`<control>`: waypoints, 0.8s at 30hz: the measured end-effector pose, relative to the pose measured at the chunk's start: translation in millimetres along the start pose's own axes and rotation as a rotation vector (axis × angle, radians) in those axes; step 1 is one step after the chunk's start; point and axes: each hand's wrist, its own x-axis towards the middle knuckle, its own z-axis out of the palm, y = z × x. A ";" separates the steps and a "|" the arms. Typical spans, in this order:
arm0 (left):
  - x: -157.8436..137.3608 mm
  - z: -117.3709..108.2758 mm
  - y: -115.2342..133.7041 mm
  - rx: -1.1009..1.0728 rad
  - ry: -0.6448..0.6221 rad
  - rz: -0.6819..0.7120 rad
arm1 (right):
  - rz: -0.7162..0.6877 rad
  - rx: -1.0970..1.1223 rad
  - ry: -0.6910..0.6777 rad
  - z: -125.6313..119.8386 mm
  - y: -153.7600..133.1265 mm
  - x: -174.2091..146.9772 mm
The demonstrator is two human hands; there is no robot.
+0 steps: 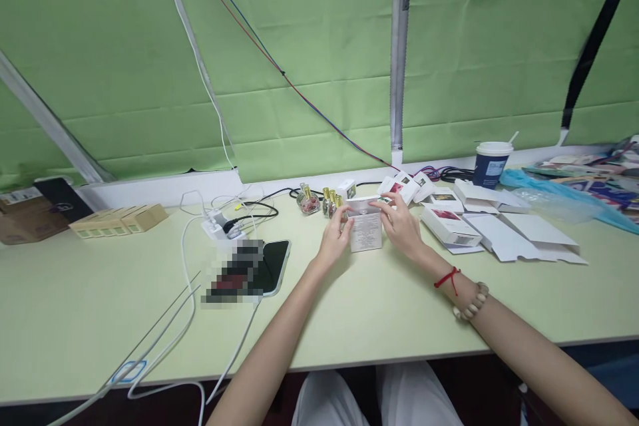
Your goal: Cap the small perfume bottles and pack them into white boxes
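Observation:
A small white carton (366,233) with fine print on its near side stands upright on the table between my hands, its top flap raised. My left hand (335,236) grips its upper left edge, thumb in front. At the upper right, the fingers of my right hand (401,225) are bent against the flap. Whatever is inside the carton is hidden. Just behind, small glass bottles with gold caps (330,200) are partly covered by my left hand and the carton. Another clear bottle with reddish contents (308,202) lies beside them.
Flat white cartons (536,239) and a printed box (452,225) lie to the right, near a dark blue paper cup (492,165) with a straw. On the left are a phone (275,266), a power strip (219,226), loose white cables and tan boxes (120,221).

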 end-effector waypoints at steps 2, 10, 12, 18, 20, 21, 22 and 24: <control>-0.7 -0.3 -0.5 -0.037 -0.022 -0.005 | -0.019 -0.005 -0.008 0.9 -0.4 -0.1; -3.0 0.6 3.9 -0.102 -0.011 0.013 | 0.032 0.035 0.026 -2.2 -1.0 2.2; -2.9 0.3 5.7 -0.092 -0.014 0.013 | 0.034 0.045 0.021 -3.5 -0.9 2.8; -2.8 1.3 4.1 -0.091 -0.017 -0.022 | 0.038 0.118 0.042 -2.8 -0.4 3.0; -2.4 1.7 1.8 -0.081 -0.022 -0.031 | 0.026 0.133 0.041 -1.2 0.4 2.1; -2.0 1.6 0.7 -0.068 -0.025 -0.034 | 0.018 0.142 0.039 -0.3 1.0 1.7; -1.6 1.2 -0.2 -0.053 -0.028 -0.031 | 0.012 0.152 0.038 0.6 1.5 1.2; -0.7 -0.1 -1.0 -0.012 -0.031 0.007 | 0.020 0.177 0.041 2.0 2.1 0.5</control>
